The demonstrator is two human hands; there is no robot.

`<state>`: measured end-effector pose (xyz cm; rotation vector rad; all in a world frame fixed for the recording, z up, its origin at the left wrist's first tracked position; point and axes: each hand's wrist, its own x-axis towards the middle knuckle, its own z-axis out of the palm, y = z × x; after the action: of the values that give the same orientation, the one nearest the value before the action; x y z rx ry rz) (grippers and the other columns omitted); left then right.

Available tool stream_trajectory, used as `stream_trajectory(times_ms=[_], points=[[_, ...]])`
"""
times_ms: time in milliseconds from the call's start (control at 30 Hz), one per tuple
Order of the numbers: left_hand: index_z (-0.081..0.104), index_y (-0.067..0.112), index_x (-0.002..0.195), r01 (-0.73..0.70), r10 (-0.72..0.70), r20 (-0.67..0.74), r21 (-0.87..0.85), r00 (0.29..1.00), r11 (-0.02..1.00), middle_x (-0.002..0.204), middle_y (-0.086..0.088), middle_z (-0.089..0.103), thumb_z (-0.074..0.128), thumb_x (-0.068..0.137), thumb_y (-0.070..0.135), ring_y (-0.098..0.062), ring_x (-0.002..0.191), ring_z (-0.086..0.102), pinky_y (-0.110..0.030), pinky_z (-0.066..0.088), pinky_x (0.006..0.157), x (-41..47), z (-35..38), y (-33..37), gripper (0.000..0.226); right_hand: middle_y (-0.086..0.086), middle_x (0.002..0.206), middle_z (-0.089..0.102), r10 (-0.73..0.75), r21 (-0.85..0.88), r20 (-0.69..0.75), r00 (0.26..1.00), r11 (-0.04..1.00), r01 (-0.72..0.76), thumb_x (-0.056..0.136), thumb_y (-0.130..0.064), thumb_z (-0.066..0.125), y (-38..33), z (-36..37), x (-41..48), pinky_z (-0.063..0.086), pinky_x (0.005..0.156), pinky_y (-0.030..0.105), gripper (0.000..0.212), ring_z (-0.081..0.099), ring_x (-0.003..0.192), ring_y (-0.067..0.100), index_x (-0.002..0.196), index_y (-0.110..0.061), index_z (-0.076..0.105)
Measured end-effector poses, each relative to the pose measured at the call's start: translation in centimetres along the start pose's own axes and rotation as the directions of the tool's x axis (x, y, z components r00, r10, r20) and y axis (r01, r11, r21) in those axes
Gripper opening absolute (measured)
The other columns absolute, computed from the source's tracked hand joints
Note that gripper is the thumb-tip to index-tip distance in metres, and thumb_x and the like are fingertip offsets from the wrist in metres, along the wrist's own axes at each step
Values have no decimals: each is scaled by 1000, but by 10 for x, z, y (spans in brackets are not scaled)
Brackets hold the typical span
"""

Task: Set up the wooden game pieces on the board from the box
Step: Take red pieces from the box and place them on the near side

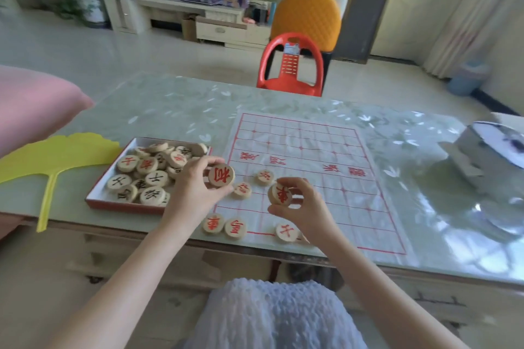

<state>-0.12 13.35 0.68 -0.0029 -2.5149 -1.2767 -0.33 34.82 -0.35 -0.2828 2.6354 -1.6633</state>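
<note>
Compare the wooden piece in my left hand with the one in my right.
The left-hand piece faces the camera, whole face showing; the right-hand piece is tilted, its side edge showing. The left-hand piece hangs at the board edge beside the box; the right-hand piece is further over the board. Their red characters differ. Both are round pale wood, pinched by the left hand and right hand.

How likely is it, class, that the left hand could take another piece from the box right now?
Probably not: the box is open beside the left hand, but its grip is full with a red-marked piece.
</note>
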Motion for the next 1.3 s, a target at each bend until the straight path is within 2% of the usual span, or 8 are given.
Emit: stream_trajectory(times_ms=[100, 233, 367, 500, 633, 833, 1100, 1300], points=[[60, 21, 106, -9, 8, 86, 14, 996, 1000, 107, 3, 59, 81, 66, 19, -9, 97, 56, -12, 45, 79, -8, 31, 20, 46, 0, 113, 57, 57, -25, -46, 997, 998, -58, 70, -13, 78, 27, -37, -20, 46, 78, 10, 47, 55, 96, 5, 107, -27, 54], [60, 22, 106, -24, 20, 195, 16, 981, 1000, 110, 1, 60, 82, 64, 20, -15, 100, 59, -32, 51, 88, -18, 72, 39, 48, -1, 111, 57, 134, -41, -112, 985, 989, -139, 70, -13, 78, 59, -83, -44, 43, 77, 10, 49, 55, 97, 6, 110, -25, 55], [58, 25, 105, -58, 41, 303, 47, 952, 997, 108, 7, 60, 81, 66, 27, -9, 99, 56, -21, 43, 84, -29, 111, 56, 46, -1, 112, 57, 176, -22, -191, 966, 983, -183, 68, -7, 78, 83, -117, -64, 43, 78, 11, 52, 56, 97, 12, 112, -22, 55], [59, 23, 106, -71, 44, 362, 61, 931, 996, 106, 7, 60, 82, 64, 28, -12, 101, 54, -21, 42, 83, -36, 144, 71, 48, 2, 113, 59, 212, 0, -236, 948, 976, -218, 69, -2, 76, 105, -144, -80, 45, 75, 7, 54, 55, 95, 7, 113, -24, 54], [59, 23, 107, -109, 66, 405, 84, 912, 991, 104, 9, 58, 81, 65, 30, -11, 102, 51, -21, 41, 83, -44, 171, 83, 48, 2, 113, 59, 233, -27, -279, 932, 968, -251, 69, -3, 76, 125, -166, -93, 44, 86, 18, 55, 55, 99, 10, 115, -24, 53], [59, 23, 107, -133, 79, 450, 88, 889, 987, 106, 7, 59, 80, 66, 29, -11, 103, 52, -21, 43, 84, -49, 201, 89, 46, 1, 113, 58, 267, -143, -310, 912, 936, -323, 68, -10, 78, 153, -187, -98, 35, 80, 9, 59, 50, 107, 15, 121, -18, 53], [57, 26, 107, -140, 74, 467, 108, 881, 984, 107, 8, 59, 79, 67, 31, -10, 104, 52, -26, 46, 85, -52, 209, 86, 46, -6, 106, 53, 284, -253, -301, 910, 896, -364, 66, -16, 79, 162, -187, -81, 37, 102, 38, 59, 44, 110, 19, 120, -22, 54], [57, 26, 109, -141, 68, 471, 122, 879, 982, 108, 10, 58, 78, 68, 33, -9, 104, 51, -22, 42, 82, -53, 210, 82, 46, -7, 109, 50, 288, -262, -295, 911, 893, -367, 66, -24, 80, 163, -183, -85, 31, 101, 32, 56, 44, 110, 19, 117, -25, 56]])
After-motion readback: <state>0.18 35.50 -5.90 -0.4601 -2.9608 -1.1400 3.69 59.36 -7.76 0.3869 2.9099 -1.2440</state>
